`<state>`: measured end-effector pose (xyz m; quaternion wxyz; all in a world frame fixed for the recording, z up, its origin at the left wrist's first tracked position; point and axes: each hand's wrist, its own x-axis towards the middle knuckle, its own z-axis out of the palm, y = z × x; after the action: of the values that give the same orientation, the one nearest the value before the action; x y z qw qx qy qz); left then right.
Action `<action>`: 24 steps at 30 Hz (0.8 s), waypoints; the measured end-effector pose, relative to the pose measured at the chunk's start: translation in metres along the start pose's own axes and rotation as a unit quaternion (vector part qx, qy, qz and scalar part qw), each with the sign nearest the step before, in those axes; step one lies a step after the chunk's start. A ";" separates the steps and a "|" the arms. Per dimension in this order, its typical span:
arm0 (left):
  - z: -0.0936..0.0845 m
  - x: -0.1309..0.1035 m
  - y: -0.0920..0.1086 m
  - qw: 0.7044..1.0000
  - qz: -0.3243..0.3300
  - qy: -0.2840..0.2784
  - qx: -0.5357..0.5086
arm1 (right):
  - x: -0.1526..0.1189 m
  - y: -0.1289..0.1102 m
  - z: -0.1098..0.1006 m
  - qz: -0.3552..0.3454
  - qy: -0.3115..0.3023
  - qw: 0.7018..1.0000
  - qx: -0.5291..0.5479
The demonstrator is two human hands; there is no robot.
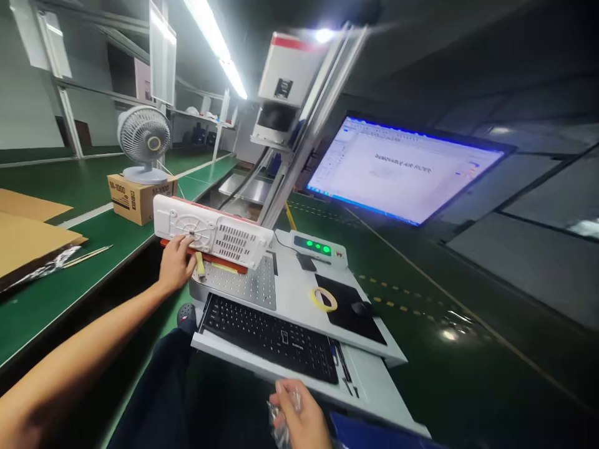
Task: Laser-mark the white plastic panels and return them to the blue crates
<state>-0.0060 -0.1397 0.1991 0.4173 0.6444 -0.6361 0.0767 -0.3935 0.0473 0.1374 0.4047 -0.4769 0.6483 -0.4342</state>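
Left hand [176, 262] reaches far-left, fingers curled on the near edge of the white panel [213, 234], which stands tilted on the perforated plate [243, 284] under the laser head [285, 81]. Right hand [299, 418] sits near, at the bottom edge, fingers pressed together pinching clear plastic wrap [278, 424]. Keyboard [271, 337] lies on the surface [369, 380] between both hands. Tape roll [322, 299] and mouse pad [349, 308] to its right. Monitor [402, 168] far right, fan [143, 140] on a box [138, 198] far left.

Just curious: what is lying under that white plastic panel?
Under the white plastic panel show a red strip, yellow pieces and perforated metal plate; the rest is covered.
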 end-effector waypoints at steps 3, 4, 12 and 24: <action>-0.002 -0.090 -0.020 0.997 -0.067 -0.049 0.000 | 0.018 0.017 -0.001 -0.011 -0.008 0.998 -0.066; 0.001 -0.118 -0.027 0.992 -0.091 -0.083 0.005 | 0.027 0.019 -0.003 -0.013 -0.005 0.996 -0.088; 0.034 -0.226 -0.040 0.894 -0.216 -0.384 0.077 | 0.125 0.024 -0.016 -0.057 0.055 0.967 -0.240; 0.051 -0.207 -0.032 0.860 -0.138 -0.472 0.137 | 0.150 0.053 -0.017 -0.024 0.006 0.953 -0.302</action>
<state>-0.0369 -0.0207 0.0213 -0.0188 0.7351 -0.6449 -0.2084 -0.4558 -0.0859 0.0760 0.2275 -0.5896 0.7397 -0.2311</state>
